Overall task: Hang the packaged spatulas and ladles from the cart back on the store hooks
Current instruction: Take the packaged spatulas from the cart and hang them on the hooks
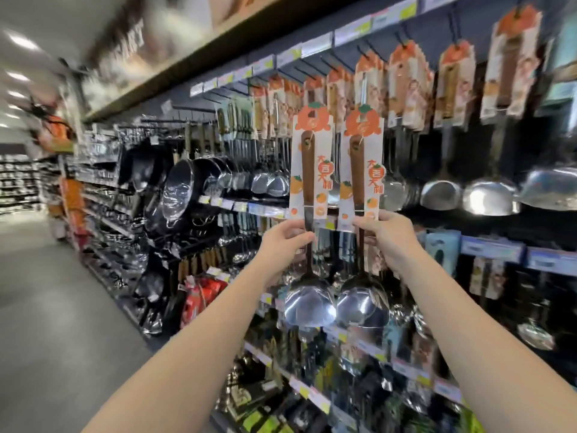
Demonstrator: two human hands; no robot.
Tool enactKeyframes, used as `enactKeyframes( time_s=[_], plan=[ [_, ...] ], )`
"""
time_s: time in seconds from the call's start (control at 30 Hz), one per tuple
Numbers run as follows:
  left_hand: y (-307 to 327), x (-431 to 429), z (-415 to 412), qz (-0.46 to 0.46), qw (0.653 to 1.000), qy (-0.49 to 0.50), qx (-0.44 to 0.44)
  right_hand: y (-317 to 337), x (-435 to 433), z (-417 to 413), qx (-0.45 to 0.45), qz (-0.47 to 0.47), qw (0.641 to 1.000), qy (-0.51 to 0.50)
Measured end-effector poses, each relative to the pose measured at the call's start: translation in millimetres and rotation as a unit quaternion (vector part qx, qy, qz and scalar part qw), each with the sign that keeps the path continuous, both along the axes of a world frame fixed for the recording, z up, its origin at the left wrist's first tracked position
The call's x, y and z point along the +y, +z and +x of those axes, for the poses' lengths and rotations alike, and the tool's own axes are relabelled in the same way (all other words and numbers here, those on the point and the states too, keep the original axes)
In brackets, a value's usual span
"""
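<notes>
My left hand (285,240) grips a packaged spatula (307,173) by the metal stem just under its white card with orange fruit prints. The steel blade hangs below my fingers. My right hand (385,237) holds a packaged ladle (362,170) the same way, its steel bowl hanging beside the spatula blade. Both have brown wooden handles and are held upright, side by side, in front of the display. Black store hooks (371,50) jut from the upper rail, carrying rows of matching carded utensils (406,89). The cart is out of view.
Hanging steel ladles (490,195) fill the right of the display. Dark pans and pots (187,189) hang to the left. Lower shelves with price tags (493,248) hold more packaged tools. The grey aisle floor (46,292) runs along the left.
</notes>
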State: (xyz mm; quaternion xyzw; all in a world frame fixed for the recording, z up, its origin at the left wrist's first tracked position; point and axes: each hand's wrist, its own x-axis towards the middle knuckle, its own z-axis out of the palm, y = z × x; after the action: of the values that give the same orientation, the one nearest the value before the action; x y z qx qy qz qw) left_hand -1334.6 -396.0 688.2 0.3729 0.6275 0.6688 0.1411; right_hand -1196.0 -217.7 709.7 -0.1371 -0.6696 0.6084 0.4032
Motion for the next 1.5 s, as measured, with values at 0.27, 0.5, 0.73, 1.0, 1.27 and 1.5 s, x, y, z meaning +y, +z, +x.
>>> enactKeyframes(
  time_s=[0.27,0.5,0.73,1.0,1.27,1.5],
  plan=[
    [28,44,-105,0.029,0.999,-0.022,-0.026,39,38,-102,0.02,0.004,1.0,-0.021],
    [33,68,-206,0.059,0.997,-0.031,-0.041,54,57,-189,0.013,0.017,0.999,-0.046],
    [43,86,-318,0.053,0.994,-0.096,-0.009,57,61,-288,0.021,0.011,0.994,-0.11],
    [64,111,-421,0.032,0.979,-0.196,0.04,74,63,-370,0.06,0.028,0.974,-0.217],
    [83,147,-458,0.07,0.965,-0.25,0.04,99,65,-388,0.049,0.044,0.968,-0.243],
    [121,160,-468,0.106,0.958,-0.261,0.043,139,71,-399,0.066,0.073,0.964,-0.246]
  ],
)
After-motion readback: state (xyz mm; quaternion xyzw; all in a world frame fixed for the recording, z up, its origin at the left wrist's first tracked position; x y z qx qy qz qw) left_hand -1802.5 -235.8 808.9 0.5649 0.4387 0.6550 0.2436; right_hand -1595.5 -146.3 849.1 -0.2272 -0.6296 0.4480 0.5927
